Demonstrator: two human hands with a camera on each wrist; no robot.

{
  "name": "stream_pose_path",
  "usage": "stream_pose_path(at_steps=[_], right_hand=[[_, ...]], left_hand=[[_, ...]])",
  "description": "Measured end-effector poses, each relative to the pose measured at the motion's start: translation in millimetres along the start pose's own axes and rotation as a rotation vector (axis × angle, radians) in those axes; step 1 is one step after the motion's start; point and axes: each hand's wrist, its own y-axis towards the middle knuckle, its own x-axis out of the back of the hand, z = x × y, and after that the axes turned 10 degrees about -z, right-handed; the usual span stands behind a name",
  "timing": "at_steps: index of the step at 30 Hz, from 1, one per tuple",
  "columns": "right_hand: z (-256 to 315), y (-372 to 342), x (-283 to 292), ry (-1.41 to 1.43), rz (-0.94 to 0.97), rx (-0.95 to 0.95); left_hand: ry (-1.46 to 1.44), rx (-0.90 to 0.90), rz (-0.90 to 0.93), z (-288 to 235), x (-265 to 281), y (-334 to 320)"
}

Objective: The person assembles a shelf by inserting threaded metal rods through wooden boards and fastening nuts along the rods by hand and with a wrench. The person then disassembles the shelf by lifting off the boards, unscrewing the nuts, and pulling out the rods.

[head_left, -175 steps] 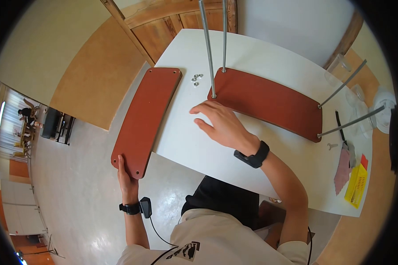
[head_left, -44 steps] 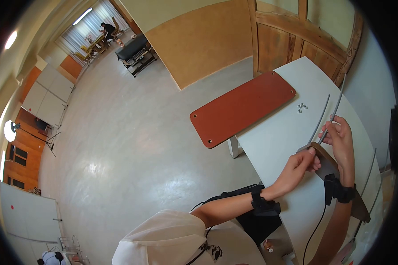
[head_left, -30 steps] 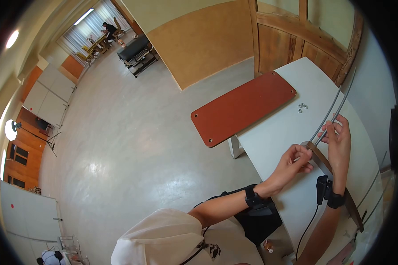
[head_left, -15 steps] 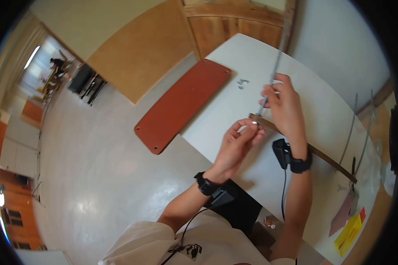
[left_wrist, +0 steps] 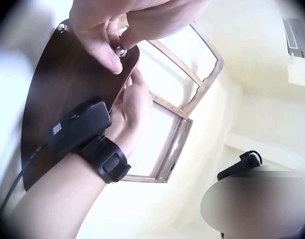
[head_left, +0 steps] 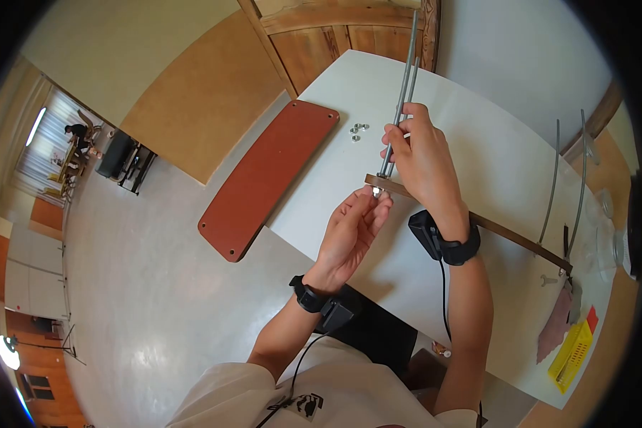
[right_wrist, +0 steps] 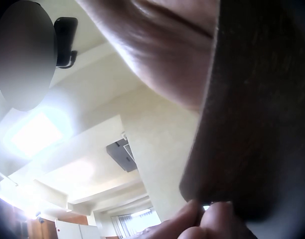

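Observation:
Seen edge-on in the head view, a long board (head_left: pixel 503 232) with metal rods is raised at its left end. My right hand (head_left: pixel 426 157) grips a threaded metal rod (head_left: pixel 405 75) just above that end, beside a second rod. Under the corner, my left hand (head_left: pixel 351 232) pinches a shiny nut (head_left: pixel 376 191) with thumb and fingers. The left wrist view shows the dark underside (left_wrist: pixel 68 74), the pinched nut (left_wrist: pixel 121 51) and another nut (left_wrist: pixel 62 28) at the neighbouring corner. In the right wrist view the board (right_wrist: pixel 262 109) hides much of the work.
A red-brown board (head_left: pixel 271 178) with corner holes overhangs the table's (head_left: pixel 292 232) left edge. Several loose nuts (head_left: pixel 356 131) lie beyond it. At right are two more rods (head_left: pixel 556 171) on the held board, a wrench (head_left: pixel 548 280), a pink cloth (head_left: pixel 555 328) and a yellow basket (head_left: pixel 572 360).
The left hand has gone from the loose board's corner to the nut beneath the rodded board. That board, flat earlier, is now raised at one end; the right hand has moved onto its rod.

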Motion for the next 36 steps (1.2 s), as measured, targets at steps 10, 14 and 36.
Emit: stream_pose_path(at_steps=[10, 14, 36], right_hand=[[-8, 1, 0, -0.059, 0.005, 0.028], [-14, 4, -3, -0.105, -0.022, 0.076], [-8, 6, 3, -0.003, -0.038, 0.043]], left_hand=[[-0.141, 0.204, 0.046, -12, -3, 3], [-0.085, 0.144, 0.09, -7, -1, 7], [-0.348, 0.325, 0.032, -9, -9, 11]])
